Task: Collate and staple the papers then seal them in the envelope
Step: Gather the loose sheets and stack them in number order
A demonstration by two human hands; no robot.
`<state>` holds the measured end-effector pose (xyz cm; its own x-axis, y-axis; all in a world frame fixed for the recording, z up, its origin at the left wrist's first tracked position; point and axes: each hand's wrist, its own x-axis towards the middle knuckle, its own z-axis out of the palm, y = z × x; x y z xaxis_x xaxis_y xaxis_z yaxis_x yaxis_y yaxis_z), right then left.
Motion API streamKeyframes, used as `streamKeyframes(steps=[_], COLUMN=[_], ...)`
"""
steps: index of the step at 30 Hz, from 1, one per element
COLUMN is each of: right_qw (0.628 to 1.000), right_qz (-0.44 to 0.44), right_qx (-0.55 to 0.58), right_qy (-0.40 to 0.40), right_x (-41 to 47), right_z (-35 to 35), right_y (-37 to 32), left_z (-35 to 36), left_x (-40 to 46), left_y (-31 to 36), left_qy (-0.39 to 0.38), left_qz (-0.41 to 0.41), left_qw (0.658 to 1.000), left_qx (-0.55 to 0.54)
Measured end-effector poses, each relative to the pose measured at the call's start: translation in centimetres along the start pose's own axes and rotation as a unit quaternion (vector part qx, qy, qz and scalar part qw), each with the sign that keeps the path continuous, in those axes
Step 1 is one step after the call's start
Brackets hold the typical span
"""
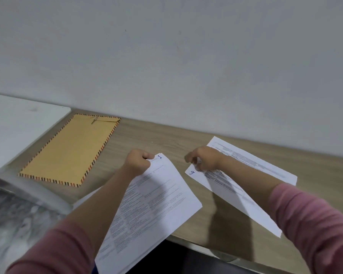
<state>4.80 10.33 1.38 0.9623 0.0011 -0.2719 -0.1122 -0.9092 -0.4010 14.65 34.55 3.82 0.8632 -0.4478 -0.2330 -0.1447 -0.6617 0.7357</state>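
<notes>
My left hand (139,160) grips the top corner of a stack of printed sheets (151,206), the top one marked "1", held above the table's front edge. My right hand (204,158) pinches the top corner of a printed sheet marked "9" (226,190), which lies on the wooden table (166,141). Another printed sheet (255,161) lies behind it, partly under my right wrist. A brown envelope (69,151) with a striped border lies flat at the left, its string clasp at the far end. No stapler is in view.
A white board or lid (18,127) lies at the far left, overlapping the table edge. A grey wall (166,56) rises right behind the table. Below the left edge is a blurred grey patterned surface (18,218).
</notes>
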Motion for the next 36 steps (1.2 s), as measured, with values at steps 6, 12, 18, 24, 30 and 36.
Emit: streamKeyframes(steps=[6,12,18,24,30,36], right_qw=[0.998,0.998,0.996,0.984,0.951,0.883], right_qz=[-0.038,0.016,0.041,0.110,0.207,0.263], right_qx=[-0.046,-0.015,0.007,0.048,0.106,0.270], right_qy=[0.015,0.054,0.078,0.133,0.204,0.279], right_x=[0.5,0.3,-1.1,-2.4,-4.5,-6.2], right_z=[-0.2,0.2,-0.2,0.6,1.1,2.1], right_y=[0.5,2.2,3.8,5.6,6.4,7.2], left_z=[0.9,2.3,3.0,4.4,7.1,10.8], left_x=[-0.8,-1.0,-0.9,0.0,0.5,1.6], left_y=[0.9,1.6,2.6,3.8,5.2,5.7], left_qy=[-0.020,-0.031,-0.066,-0.078,-0.067,-0.062], left_qz=[-0.002,0.005,0.016,0.015,-0.001,0.000], left_qw=[0.999,0.998,0.995,0.994,0.994,0.995], left_qx=[-0.051,-0.056,-0.075,-0.073,-0.091,-0.084])
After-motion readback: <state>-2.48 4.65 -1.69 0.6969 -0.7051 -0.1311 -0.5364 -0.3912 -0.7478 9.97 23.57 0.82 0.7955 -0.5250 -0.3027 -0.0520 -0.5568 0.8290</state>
